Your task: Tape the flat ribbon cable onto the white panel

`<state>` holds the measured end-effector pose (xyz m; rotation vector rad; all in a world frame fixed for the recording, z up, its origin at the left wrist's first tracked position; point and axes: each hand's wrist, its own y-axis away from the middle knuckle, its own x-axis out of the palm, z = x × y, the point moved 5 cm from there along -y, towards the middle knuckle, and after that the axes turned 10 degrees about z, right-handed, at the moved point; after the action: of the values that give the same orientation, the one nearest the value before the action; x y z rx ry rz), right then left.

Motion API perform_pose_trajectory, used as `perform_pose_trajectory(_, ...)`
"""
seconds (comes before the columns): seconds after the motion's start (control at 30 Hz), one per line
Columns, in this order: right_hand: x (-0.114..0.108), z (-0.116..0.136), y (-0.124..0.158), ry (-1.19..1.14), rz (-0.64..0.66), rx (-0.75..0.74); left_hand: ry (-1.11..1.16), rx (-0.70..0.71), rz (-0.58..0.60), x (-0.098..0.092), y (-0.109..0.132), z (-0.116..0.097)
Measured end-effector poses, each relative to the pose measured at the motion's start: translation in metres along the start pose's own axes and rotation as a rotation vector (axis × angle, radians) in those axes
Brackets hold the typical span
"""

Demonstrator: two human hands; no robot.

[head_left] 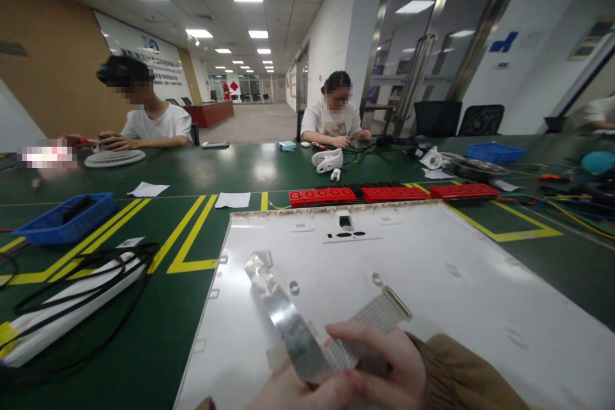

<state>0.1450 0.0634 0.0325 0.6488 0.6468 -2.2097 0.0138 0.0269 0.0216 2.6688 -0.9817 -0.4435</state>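
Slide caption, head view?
Left hand and right hand handling a silver strip and flat ribbon cable over a white panel on a green worktable.

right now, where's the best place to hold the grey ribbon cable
Probably by the straight metal connector at the upper-right end of the ribbon cable, coming from the right: that end sticks out past the right grip, and its stiff-looking bar should hold better than the thin, flat cable.
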Motion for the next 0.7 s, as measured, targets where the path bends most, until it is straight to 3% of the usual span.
perform_pose_trajectory(0.47, 0.0016, 0.0, -0.0023, -0.021, 0.015, 0.018, -0.025, -0.043, -0.045, -0.0024, 0.0006, 0.0084)
perform_pose_trajectory(0.7, -0.0001, 0.0032, -0.0015, -0.058, 0.044, 0.043, -0.032, 0.065, -0.103, -0.0054, 0.0029, 0.0002)
